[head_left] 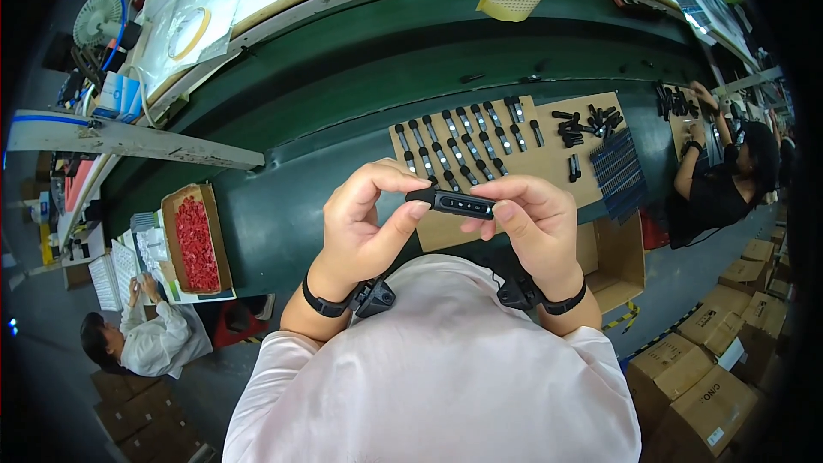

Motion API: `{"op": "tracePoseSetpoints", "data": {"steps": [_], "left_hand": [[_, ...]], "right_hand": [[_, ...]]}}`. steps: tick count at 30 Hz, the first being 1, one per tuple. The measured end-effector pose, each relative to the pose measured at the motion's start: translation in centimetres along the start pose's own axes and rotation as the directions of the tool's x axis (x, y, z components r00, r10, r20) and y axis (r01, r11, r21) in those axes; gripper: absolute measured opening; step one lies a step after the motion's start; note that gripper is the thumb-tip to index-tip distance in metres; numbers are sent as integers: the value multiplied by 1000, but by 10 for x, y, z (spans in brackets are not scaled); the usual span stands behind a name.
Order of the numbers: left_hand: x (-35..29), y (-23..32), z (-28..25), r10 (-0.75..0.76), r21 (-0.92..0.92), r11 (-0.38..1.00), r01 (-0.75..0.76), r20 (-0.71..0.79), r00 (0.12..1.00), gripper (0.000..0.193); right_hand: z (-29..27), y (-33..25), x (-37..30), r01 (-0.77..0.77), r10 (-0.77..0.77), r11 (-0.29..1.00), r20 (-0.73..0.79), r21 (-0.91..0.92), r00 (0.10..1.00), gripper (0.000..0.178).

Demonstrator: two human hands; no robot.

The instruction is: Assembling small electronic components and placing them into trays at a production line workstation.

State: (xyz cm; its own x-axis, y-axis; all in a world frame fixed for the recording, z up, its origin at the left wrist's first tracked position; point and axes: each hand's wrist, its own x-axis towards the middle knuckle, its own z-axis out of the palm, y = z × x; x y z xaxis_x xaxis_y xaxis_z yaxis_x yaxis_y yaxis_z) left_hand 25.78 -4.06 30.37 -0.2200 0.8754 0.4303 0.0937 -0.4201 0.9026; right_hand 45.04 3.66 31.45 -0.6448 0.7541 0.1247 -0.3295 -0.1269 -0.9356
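Note:
Held level in front of my chest is a small black stick-shaped device (463,203), with a rounded dark cap at its left end and a long inset panel with small light marks. My left hand (367,216) pinches the capped end between thumb and fingers. At the other end, my right hand (542,227) grips the body with thumb and fingers. Just beyond my hands, similar devices with black heads and grey bodies (474,146) lie in rows on a cardboard sheet (538,109). My fingers hide part of the nearest row.
More black pieces (591,123) lie to the right, near a dark striped tray (619,173). An open carton (619,261) stands beside me at right. A box of red parts (197,240) is on the left. Co-workers sit at left (159,339) and right (729,176) along the green bench (291,206).

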Motion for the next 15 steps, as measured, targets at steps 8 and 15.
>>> {"op": "tracePoseSetpoints", "data": {"steps": [8, 15], "left_hand": [[9, -1, -7, 50, 11, 999, -50, 1, 999, 17], [69, -1, -50, 280, 326, 921, -212, -176, 944, 16]], "right_hand": [[-1, 6, 4, 17, -16, 999, 19, -42, 1000, 27], [-21, 18, -5, 52, -57, 968, -16, -247, 998, 29]]}}
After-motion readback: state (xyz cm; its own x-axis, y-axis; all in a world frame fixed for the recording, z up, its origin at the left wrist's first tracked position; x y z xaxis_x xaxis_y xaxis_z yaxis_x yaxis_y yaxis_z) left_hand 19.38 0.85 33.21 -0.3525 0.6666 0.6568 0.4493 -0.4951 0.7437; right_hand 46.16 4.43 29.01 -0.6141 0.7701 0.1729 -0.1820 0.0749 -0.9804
